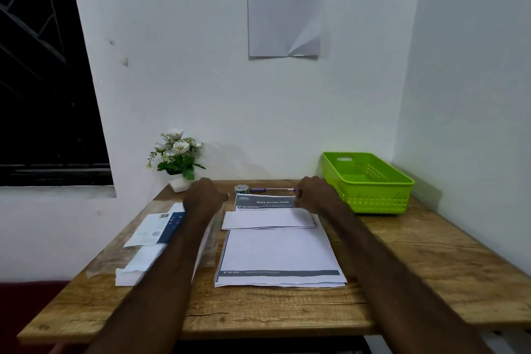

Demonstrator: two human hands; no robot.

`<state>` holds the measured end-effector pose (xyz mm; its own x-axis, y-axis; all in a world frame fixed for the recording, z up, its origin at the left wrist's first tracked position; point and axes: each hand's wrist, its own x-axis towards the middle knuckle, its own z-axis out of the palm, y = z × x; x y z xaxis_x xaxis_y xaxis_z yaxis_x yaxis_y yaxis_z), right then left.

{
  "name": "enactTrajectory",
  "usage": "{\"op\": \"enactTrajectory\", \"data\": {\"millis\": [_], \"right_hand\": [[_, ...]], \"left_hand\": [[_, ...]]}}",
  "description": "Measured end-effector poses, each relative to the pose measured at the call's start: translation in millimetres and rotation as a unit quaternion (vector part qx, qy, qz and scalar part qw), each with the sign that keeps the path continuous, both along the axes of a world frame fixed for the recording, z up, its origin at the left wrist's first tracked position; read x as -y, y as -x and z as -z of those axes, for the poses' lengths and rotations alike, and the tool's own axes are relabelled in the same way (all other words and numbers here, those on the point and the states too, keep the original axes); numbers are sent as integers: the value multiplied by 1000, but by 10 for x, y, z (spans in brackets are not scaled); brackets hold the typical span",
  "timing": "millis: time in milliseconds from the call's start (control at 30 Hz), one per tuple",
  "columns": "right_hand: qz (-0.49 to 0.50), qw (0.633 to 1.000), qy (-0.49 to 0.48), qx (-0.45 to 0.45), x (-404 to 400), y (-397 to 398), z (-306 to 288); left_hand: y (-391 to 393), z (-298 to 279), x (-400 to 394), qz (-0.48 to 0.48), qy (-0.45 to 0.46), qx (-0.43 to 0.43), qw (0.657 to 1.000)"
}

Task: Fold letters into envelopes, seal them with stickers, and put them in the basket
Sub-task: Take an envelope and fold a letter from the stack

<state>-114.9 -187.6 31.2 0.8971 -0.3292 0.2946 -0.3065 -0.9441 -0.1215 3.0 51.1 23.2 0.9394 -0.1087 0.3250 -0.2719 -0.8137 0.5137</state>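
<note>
Item, letter stack, frame centre: we are reaching both hands to its far edge; right hand pinching the top sheet's upper-right corner; left hand blurred, grip untellable; we are keeping edges squared while folding; basket waiting right.

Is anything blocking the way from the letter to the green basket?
Nothing visible does. The letter lies flat on the table, with a white envelope on its far part. The green basket stands further back on the right, open at the top. Only bare wood and the right hand lie between them.
</note>
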Motion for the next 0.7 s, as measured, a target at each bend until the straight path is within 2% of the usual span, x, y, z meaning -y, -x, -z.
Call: {"op": "enactTrajectory", "data": {"millis": [133, 233, 367, 533, 700], "right_hand": [[-80, 993, -65, 50, -293, -20, -45], [-162, 979, -88, 93, -628, 8, -53], [-289, 932, -168, 139, -1121, 56, 2], [-407, 881, -229, 79, -1728, 224, 106], [-431, 874, -221, -9, -1908, 326, 182]], "left_hand": [[-58, -280, -237, 39, 79, 72, 994], [-113, -512, -518, 64, 33, 127, 989], [-246, -547, -874, 86, -48, 158, 982], [-329, -290, -1144, 155, -120, 160, 968], [-351, -166, -1202, 157, -109, 141, 971]]}}
